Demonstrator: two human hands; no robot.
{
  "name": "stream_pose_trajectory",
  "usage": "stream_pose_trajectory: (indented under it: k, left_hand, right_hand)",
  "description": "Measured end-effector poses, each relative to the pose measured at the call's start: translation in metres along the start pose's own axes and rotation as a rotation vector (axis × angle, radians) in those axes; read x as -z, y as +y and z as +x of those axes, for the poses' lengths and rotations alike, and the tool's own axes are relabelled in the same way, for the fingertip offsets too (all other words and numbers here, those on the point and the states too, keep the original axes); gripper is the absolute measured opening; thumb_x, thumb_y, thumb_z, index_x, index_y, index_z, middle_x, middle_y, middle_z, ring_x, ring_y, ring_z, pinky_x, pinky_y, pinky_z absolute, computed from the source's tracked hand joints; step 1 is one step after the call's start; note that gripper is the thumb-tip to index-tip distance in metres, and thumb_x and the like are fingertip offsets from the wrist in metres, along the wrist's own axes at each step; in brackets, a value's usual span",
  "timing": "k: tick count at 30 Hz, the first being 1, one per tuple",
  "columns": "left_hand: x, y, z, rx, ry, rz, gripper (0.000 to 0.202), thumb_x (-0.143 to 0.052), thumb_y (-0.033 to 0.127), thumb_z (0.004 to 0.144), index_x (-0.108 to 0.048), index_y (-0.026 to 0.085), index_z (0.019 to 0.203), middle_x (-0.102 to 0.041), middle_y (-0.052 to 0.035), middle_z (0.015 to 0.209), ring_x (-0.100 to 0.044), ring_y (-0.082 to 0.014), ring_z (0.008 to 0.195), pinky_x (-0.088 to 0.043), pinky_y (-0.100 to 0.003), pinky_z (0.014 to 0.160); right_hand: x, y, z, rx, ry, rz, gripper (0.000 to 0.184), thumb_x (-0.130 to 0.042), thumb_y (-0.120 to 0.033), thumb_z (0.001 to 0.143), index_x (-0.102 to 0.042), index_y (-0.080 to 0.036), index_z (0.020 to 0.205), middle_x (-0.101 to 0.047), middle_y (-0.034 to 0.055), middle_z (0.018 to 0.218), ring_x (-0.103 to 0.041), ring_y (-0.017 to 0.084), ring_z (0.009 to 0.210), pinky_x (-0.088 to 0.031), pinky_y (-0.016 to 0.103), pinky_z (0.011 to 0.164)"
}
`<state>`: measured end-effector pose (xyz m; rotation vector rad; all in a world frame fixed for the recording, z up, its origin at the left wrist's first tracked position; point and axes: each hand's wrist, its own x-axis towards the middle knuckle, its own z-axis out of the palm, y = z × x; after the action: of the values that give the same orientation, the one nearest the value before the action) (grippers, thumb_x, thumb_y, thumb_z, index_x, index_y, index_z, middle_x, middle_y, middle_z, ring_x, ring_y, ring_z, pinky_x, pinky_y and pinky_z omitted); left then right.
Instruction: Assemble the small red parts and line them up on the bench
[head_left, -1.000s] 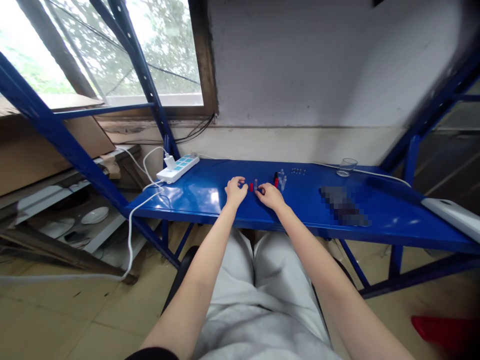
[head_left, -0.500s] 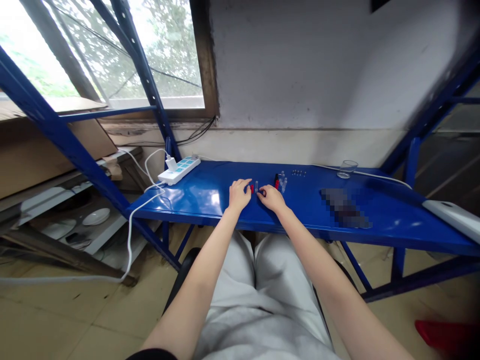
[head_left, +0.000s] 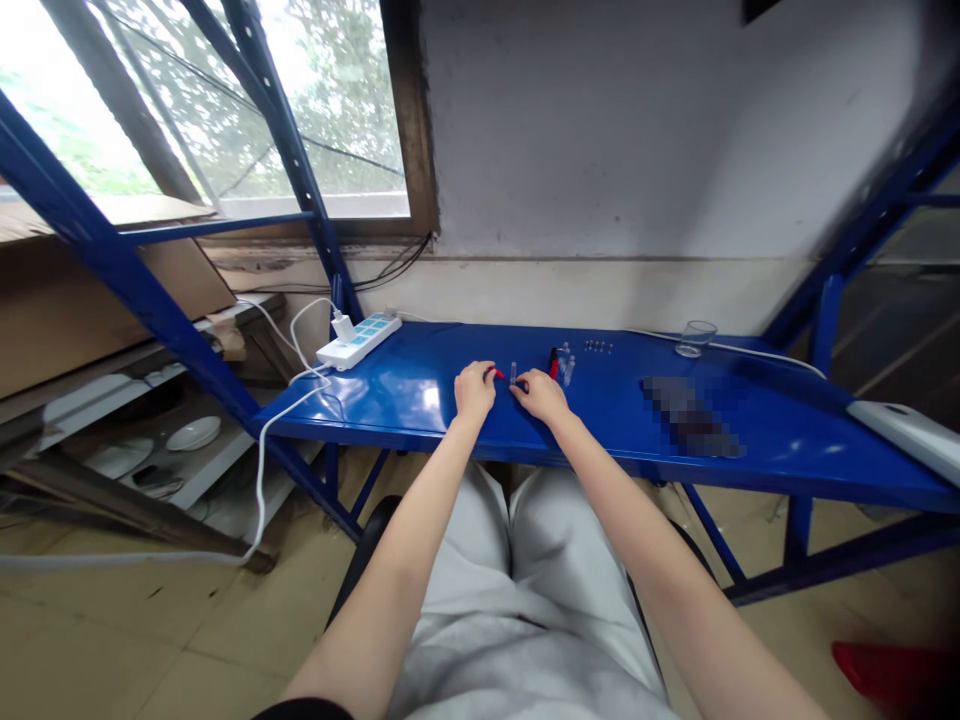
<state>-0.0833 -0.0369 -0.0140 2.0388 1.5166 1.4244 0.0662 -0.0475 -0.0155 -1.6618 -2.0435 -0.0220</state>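
Observation:
My left hand (head_left: 474, 390) is closed, its thumb and fingers pinching a small red tube-like piece (head_left: 499, 374) that lies tilted just over the tabletop. Just to the right, a small clear tube (head_left: 514, 370) stands upright, with the fingertips of my right hand (head_left: 543, 394) closed at its lower end. Past my right hand sits a cluster of a red-and-black piece (head_left: 554, 366) and several small clear tubes (head_left: 569, 370). Both hands rest low over the blue table (head_left: 405, 385). The exact kind of these small pieces is too small to tell.
A row of tiny shiny pieces (head_left: 598, 346) lies behind the cluster. Right of it stand a drinking glass (head_left: 696, 340) and a blurred-out dark object (head_left: 690, 415). A white power strip (head_left: 360, 340) with cables lies at the back left; a white device (head_left: 907, 430) is at the right end.
My left hand has drawn slightly left, and the red piece has gone from upright beside the clear tube to tilted in my fingers. My right hand has shifted slightly left, to the clear tube's lower end.

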Motion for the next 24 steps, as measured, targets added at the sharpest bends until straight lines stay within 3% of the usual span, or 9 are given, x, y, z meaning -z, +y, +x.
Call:
stream_pose_trajectory:
  k: [5,12,24]
  left_hand:
    - [0.002,-0.004,0.004,0.071,0.139,-0.240,0.021,-0.050,0.025,0.080,-0.064,0.019,0.095,-0.064,-0.0074,0.096,-0.058,-0.0178,0.085,-0.043,-0.030,0.082]
    - [0.003,0.000,0.003,0.049,0.066,-0.230,0.021,-0.049,0.024,0.081,-0.063,0.018,0.096,-0.064,-0.0065,0.099,-0.058,-0.0156,0.084,-0.043,-0.030,0.086]
    - [0.001,-0.003,0.003,-0.045,0.100,-0.228,0.018,-0.051,0.021,0.080,-0.065,0.016,0.091,-0.066,-0.0061,0.092,-0.060,-0.0140,0.078,-0.047,-0.028,0.079]
  right_hand:
    - [-0.001,0.000,0.004,-0.011,0.001,0.012,0.021,-0.051,-0.035,0.080,-0.063,-0.018,0.088,-0.060,0.0065,0.084,-0.056,0.016,0.075,-0.041,0.025,0.059]
    - [-0.003,0.000,0.012,-0.010,-0.011,0.043,0.014,-0.052,-0.029,0.080,-0.062,-0.020,0.082,-0.061,0.0042,0.083,-0.056,0.015,0.072,-0.039,0.024,0.058]
    - [0.006,-0.012,0.002,0.027,0.006,-0.196,0.015,-0.045,-0.025,0.084,-0.058,-0.016,0.083,-0.063,0.0075,0.087,-0.057,0.018,0.079,-0.037,0.026,0.063]
